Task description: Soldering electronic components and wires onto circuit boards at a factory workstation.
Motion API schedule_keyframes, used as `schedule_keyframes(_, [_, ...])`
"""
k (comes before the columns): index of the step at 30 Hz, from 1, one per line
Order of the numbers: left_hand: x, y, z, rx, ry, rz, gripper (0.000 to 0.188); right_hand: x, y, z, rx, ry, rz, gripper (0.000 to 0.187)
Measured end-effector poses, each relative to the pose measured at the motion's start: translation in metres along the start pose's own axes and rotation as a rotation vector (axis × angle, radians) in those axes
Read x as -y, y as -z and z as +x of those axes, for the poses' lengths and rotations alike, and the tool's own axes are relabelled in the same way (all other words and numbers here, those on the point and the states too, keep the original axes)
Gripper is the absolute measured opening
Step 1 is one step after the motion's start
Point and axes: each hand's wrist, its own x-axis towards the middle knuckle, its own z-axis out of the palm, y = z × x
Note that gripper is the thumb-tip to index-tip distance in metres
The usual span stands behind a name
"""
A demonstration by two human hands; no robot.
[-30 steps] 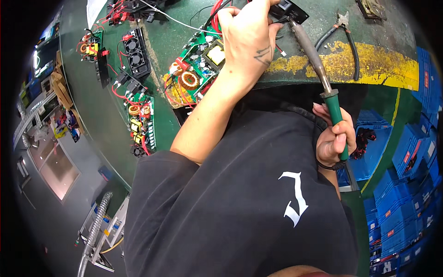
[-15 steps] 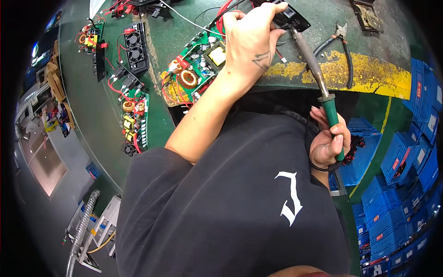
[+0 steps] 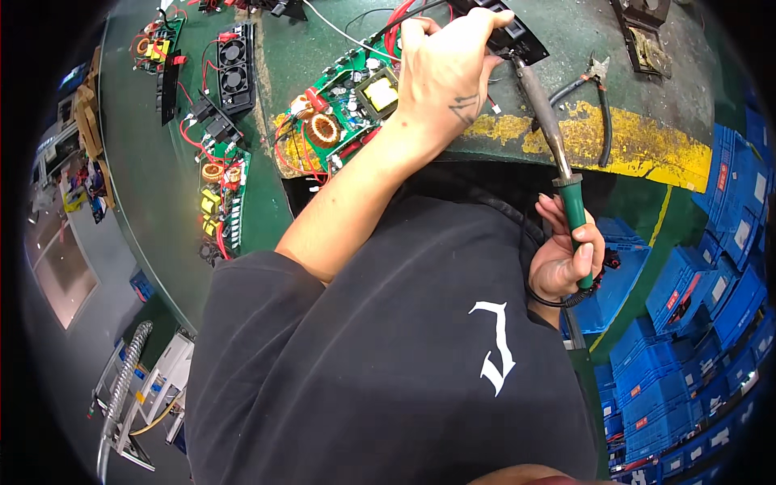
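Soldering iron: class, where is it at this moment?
In the head view, the soldering iron is right of centre, its green handle in the right hand, its tip by the black part under the left hand.

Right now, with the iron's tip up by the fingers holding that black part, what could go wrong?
1. The soldering iron works right beside the left hand pinching the small black part; a slip could burn a fingertip.
2. The right hand grips only the green handle's far end, so the tip may wander.
3. Red wires lie close to the hot barrel and could scorch.
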Motion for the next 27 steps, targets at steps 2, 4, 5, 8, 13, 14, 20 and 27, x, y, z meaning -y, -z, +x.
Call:
schedule_keyframes(2, [0.000, 0.001, -0.001, 0.021, 0.013, -0.008, 0.053, 0.000, 0.001, 0.001, 0.012, 0.014, -0.007, 0.033])
schedule_keyframes(4, [0.000, 0.001, -0.001, -0.072, -0.057, 0.047, 0.054, 0.002, 0.001, 0.002, 0.024, 0.028, -0.013, 0.033])
schedule_keyframes(5, [0.000, 0.001, -0.001, -0.074, -0.055, 0.048, 0.054, 0.003, 0.000, 0.003, 0.030, 0.041, -0.026, 0.033])
schedule_keyframes(8, [0.001, -0.002, 0.000, -0.070, -0.058, 0.017, 0.055, 0.007, -0.008, 0.003, -0.017, 0.051, -0.029, 0.032])
schedule_keyframes(13, [0.043, -0.036, -0.010, -0.354, -0.397, 0.273, 0.055, 0.007, -0.010, 0.003, -0.045, 0.044, -0.025, 0.033])
schedule_keyframes(14, [0.029, -0.027, -0.005, -0.350, -0.399, 0.265, 0.055, 0.007, -0.009, 0.003, -0.045, 0.046, -0.024, 0.033])
schedule_keyframes(20, [0.001, -0.004, -0.004, -0.097, -0.055, 0.052, 0.053, 0.005, -0.003, 0.002, 0.046, 0.054, -0.051, 0.033])
schedule_keyframes(27, [0.003, -0.008, -0.007, -0.097, -0.051, 0.021, 0.050, 0.003, -0.003, 0.005, 0.050, 0.062, -0.070, 0.032])
